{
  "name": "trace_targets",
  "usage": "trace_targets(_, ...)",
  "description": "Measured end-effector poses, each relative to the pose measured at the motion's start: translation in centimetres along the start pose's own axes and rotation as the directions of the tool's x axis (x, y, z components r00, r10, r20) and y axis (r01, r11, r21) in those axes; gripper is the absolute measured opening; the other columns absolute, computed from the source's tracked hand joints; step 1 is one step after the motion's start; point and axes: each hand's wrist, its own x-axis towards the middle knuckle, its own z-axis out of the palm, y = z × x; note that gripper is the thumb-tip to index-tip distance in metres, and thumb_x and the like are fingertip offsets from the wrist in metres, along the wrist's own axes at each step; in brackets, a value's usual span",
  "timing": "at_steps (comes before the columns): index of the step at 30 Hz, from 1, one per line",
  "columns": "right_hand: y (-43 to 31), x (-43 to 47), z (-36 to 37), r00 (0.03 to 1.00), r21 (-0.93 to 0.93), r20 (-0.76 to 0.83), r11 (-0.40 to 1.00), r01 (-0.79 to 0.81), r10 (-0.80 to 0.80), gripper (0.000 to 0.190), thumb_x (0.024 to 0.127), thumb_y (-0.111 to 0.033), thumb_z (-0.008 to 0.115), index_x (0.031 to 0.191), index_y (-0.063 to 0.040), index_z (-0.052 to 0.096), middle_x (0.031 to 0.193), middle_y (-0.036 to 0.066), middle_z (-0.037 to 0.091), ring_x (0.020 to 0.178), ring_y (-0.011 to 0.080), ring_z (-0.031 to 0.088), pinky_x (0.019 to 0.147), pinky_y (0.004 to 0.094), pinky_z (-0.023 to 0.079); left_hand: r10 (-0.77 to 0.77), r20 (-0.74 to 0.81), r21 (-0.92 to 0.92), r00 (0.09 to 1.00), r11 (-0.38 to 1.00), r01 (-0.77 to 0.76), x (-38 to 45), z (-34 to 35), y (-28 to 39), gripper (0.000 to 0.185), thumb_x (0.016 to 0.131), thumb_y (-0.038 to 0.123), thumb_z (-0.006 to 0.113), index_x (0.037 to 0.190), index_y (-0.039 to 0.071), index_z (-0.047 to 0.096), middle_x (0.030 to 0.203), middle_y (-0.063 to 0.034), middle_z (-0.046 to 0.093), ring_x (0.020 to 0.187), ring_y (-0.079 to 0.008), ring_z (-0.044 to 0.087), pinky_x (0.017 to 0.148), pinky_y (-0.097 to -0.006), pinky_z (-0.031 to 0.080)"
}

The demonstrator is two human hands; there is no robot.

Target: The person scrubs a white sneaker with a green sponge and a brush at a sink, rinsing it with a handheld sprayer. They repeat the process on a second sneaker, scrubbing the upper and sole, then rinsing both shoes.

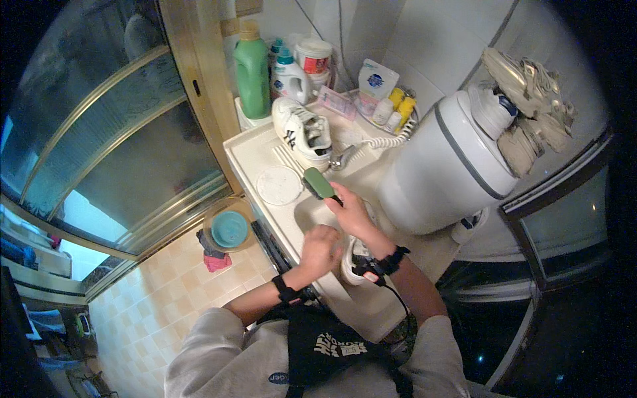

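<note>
My right hand [351,209] grips the dark handle of a green-backed scrub brush [320,183], its dark bristles facing left and down. The brush is over the edge of a cream laundry sink [318,216]. Curled loosely, my left hand [321,251] hovers at the sink's front left, and whether its fingers hold anything is hidden. Below my right wrist lies a white shoe [350,271], partly covered by the forearm. Another white sneaker [301,132] with dark marks rests on the ribbed washboard part, beside a round white lid [279,185].
Detergent bottles, including a green jug [252,74], line the back. A shower head [342,158] with a coiled hose lies behind the basin. Several shoes top a white cylindrical tank [448,164] at right. A blue basin [229,229] sits on the floor near a glass sliding door [134,149].
</note>
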Motion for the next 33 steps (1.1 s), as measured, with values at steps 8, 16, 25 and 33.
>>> trace_targets(8, 0.9, 8.0, 11.4, 0.992, -0.192, -0.115, 0.981, 0.021, -0.044, 0.034, 0.085, -0.019, 0.061, 0.112, 0.001, 0.057, 0.090, 0.026, 0.063, 0.090, 0.0442, 0.060, 0.078, 0.0491, 0.047, -0.322, -0.487, 0.212, 0.812, 0.858, 0.468, 1.6, -7.5, -11.1, 0.118, 0.054, 0.040, 0.088, 0.142, -0.003, 0.022, 0.139, -0.0231, 0.038, 0.133, -0.0409, 0.031, 0.109, -0.0502, 0.024)
trace_targets(16, -0.7, 8.9, 14.0, 0.999, -0.278, -0.039, 0.960, -0.035, 0.025, 0.029, 0.086, -0.019, 0.059, 0.107, 0.001, 0.059, 0.087, 0.026, 0.064, 0.084, 0.0458, 0.061, 0.076, 0.0517, 0.048, -0.451, -0.341, 0.120, 0.824, 0.849, 0.515, 2.8, -8.3, -13.0, 0.127, 0.054, 0.040, 0.087, 0.146, -0.002, 0.010, 0.145, -0.0200, 0.034, 0.139, -0.0347, 0.023, 0.110, -0.0598, 0.011)
trace_targets(25, -1.7, 6.2, 12.3, 0.993, -0.308, 0.118, 0.951, 0.031, 0.006, 0.045, 0.086, -0.020, 0.059, 0.127, -0.003, 0.054, 0.089, 0.027, 0.064, 0.085, 0.0440, 0.062, 0.077, 0.0511, 0.048, -0.430, -0.406, 0.116, 0.806, 0.851, 0.512, 2.5, -7.2, -13.9, 0.118, 0.057, 0.039, 0.085, 0.145, -0.002, 0.016, 0.145, -0.0168, 0.035, 0.139, -0.0344, 0.025, 0.107, -0.0616, 0.017)
trace_targets(33, -1.7, 4.8, 9.8, 0.978, -0.269, 0.207, 0.962, 0.043, 0.014, 0.044, 0.086, -0.020, 0.060, 0.126, -0.003, 0.055, 0.095, 0.027, 0.063, 0.091, 0.0435, 0.061, 0.081, 0.0492, 0.048, -0.473, -0.363, 0.146, 0.803, 0.822, 0.550, 2.9, -8.2, -12.7, 0.117, 0.054, 0.044, 0.086, 0.143, -0.001, 0.025, 0.147, -0.0164, 0.033, 0.138, -0.0356, 0.025, 0.110, -0.0522, 0.019)
